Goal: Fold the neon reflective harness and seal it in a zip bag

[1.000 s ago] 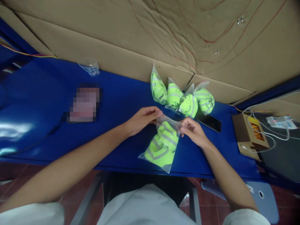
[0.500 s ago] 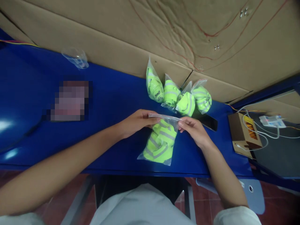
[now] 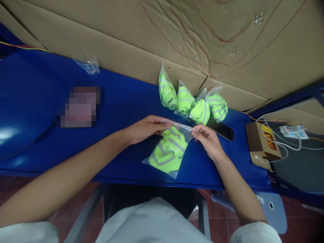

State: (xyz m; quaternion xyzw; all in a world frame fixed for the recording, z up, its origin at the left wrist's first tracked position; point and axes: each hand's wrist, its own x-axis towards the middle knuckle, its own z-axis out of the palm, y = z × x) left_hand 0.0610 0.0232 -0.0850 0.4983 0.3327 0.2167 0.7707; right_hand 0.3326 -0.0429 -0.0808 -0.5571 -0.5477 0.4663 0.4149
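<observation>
A clear zip bag (image 3: 173, 172) hangs tilted over the blue table, its zip edge uppermost. Inside is a folded neon-yellow reflective strap or vest (image 3: 168, 150) with grey stripes; I cannot tell which. My left hand (image 3: 149, 130) pinches the bag's top left corner between thumb and fingers. At the top right corner, my right hand (image 3: 205, 136) grips the same zip edge with thumb and forefinger. Just beyond my hands, several similar filled bags (image 3: 186, 99) stand in a row by the cardboard wall.
A dark phone (image 3: 224, 130) lies behind my right hand. To the right are an open cardboard box (image 3: 263, 143) and white cables (image 3: 285, 148). Crumpled clear plastic (image 3: 89, 64) and a blurred-out object (image 3: 81, 107) rest on the blue table (image 3: 121, 91) at left.
The held bag has tilted, its bottom swinging left. Its zip edge now slopes down to the right. Both hands keep their grip, and the view has shifted slightly.
</observation>
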